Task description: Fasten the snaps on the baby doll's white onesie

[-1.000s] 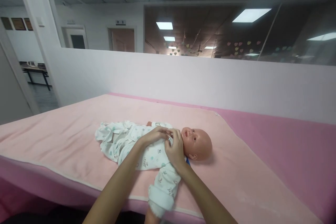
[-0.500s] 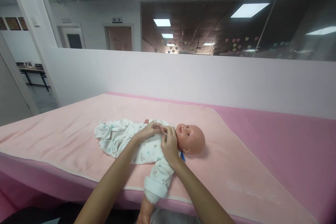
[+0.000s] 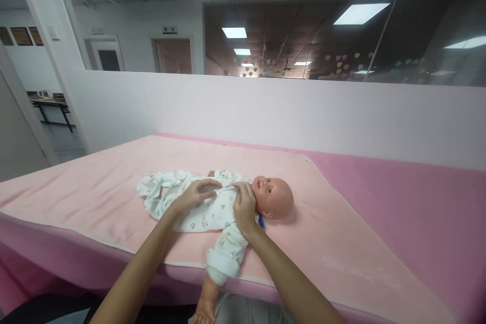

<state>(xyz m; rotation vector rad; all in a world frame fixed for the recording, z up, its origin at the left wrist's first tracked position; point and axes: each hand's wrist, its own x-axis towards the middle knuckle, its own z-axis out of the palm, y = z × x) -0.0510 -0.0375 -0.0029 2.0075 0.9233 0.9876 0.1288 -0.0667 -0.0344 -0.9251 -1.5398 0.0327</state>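
A bald baby doll (image 3: 279, 197) lies on its back with its head to the right, dressed in a white printed baby outfit (image 3: 212, 215). My left hand (image 3: 195, 195) rests over the outfit's chest front, thumb and fingers apart, near a small white snap-like dot. Close under the doll's chin, my right hand (image 3: 245, 207) has its fingers curled onto the collar area; the fingertips partly hide the cloth there. One doll arm with a rolled cuff (image 3: 222, 266) hangs over the near edge. A bit of blue (image 3: 261, 221) shows beside the neck.
A peach blanket (image 3: 114, 187) covers the pink padded surface (image 3: 410, 202). Behind it stands a low white wall (image 3: 266, 111) with glass above. The outfit's legs (image 3: 159, 190) lie crumpled at the left. A dark-legged table (image 3: 53, 104) is seen through the opening at far left.
My left hand has moved left, away from my right fingertips, and its fingers have spread. My right hand stays near the collar. The doll has shifted very slightly.
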